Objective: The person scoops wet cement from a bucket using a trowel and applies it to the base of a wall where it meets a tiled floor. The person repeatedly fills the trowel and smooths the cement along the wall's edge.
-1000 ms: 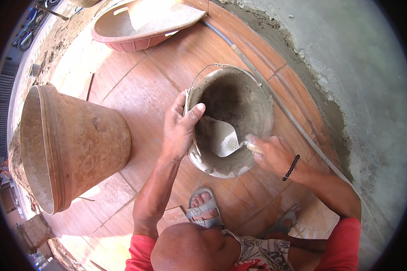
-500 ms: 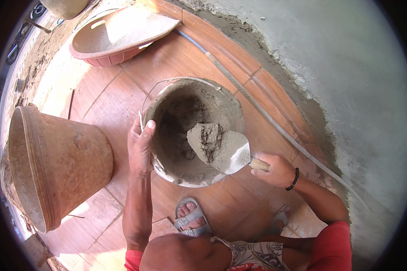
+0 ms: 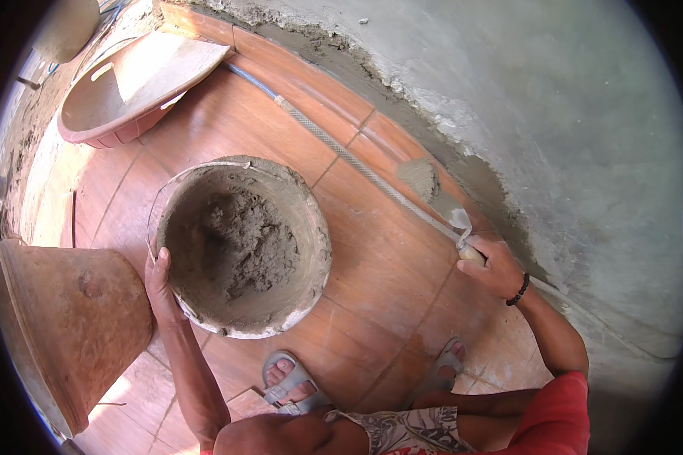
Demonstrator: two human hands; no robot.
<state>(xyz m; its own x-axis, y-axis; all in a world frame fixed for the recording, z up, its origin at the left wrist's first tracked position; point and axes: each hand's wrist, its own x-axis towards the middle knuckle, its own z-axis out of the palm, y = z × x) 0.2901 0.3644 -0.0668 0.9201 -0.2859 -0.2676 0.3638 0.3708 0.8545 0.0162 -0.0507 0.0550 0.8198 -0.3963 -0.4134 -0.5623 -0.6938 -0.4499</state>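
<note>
My right hand (image 3: 496, 271) is wrapped round the wooden handle of a trowel (image 3: 457, 215), whose blade carries a lump of wet mortar (image 3: 420, 179). The blade is over the tiled skirting, close to the foot of the grey wall. With my left hand (image 3: 162, 287) I grip the near left rim of a bucket (image 3: 321, 250), thumb up on the edge and the other fingers mostly hidden behind it. Inside the bucket lies a heap of grey mortar (image 3: 258, 243), and its wire handle (image 3: 155, 199) leans over the far left rim.
A large dirty bucket (image 3: 80, 318) lies tipped on its side at the left. A broken pink basin (image 3: 106, 125) rests farther off. A hose (image 3: 349, 155) runs along the orange skirting tiles (image 3: 303, 80), below the grey plastered wall (image 3: 554, 114). My sandalled feet are on the tiled floor.
The mortar-loaded trowel has gone from above the bucket over to the skirting by the wall at the right. My left hand stays on the bucket rim; the whole view has shifted.
</note>
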